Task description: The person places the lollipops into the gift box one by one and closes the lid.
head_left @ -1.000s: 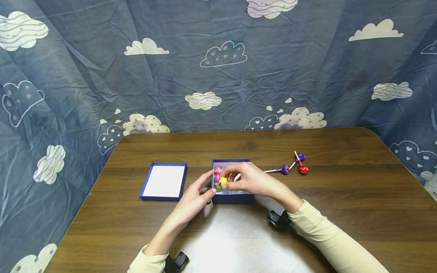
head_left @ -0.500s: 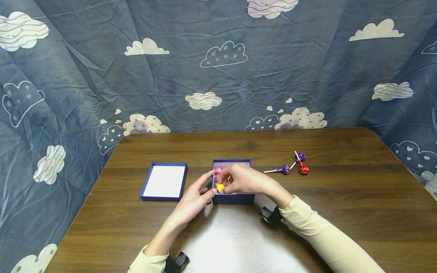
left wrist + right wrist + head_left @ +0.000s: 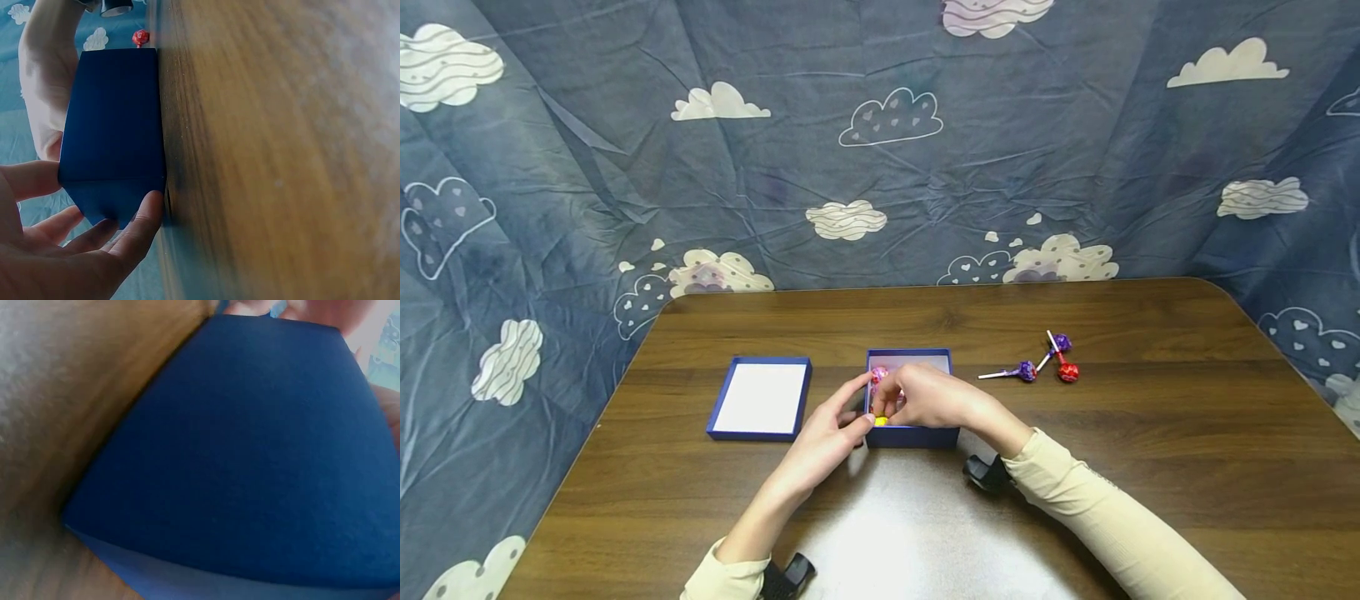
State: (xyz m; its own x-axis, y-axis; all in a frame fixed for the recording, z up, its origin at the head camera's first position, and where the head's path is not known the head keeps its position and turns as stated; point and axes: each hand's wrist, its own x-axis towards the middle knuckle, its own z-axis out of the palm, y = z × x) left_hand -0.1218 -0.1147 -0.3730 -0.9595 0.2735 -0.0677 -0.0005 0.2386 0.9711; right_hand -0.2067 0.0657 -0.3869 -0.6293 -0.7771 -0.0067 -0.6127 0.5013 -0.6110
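A blue box (image 3: 917,437) with a pale inside stands uncovered at the table's middle. Its left end is held by my left hand (image 3: 829,433), thumb at the front corner and a finger at the rim farther back. In the left wrist view, the fingers of that left hand (image 3: 81,250) spread over the end of the box (image 3: 115,119). My right hand (image 3: 928,396) reaches down inside, fingers bent around a yellow-wrapped lollipop (image 3: 881,422) in the front left corner, mostly hidden. Behind it shows a pink-wrapped lollipop (image 3: 879,375). The right wrist view is filled by the box's outer wall (image 3: 237,450).
A blue-edged lid (image 3: 760,398) with a white inside lies to the left. Right of the box are a purple lollipop (image 3: 1027,372), another purple lollipop (image 3: 1062,342) and a red lollipop (image 3: 1067,372). A cloud-patterned curtain (image 3: 895,183) hangs behind the table.
My right hand has shifted left and toward the front inside the box, bringing the yellow lollipop into the front left corner. The left hand has stayed at the box's left end.
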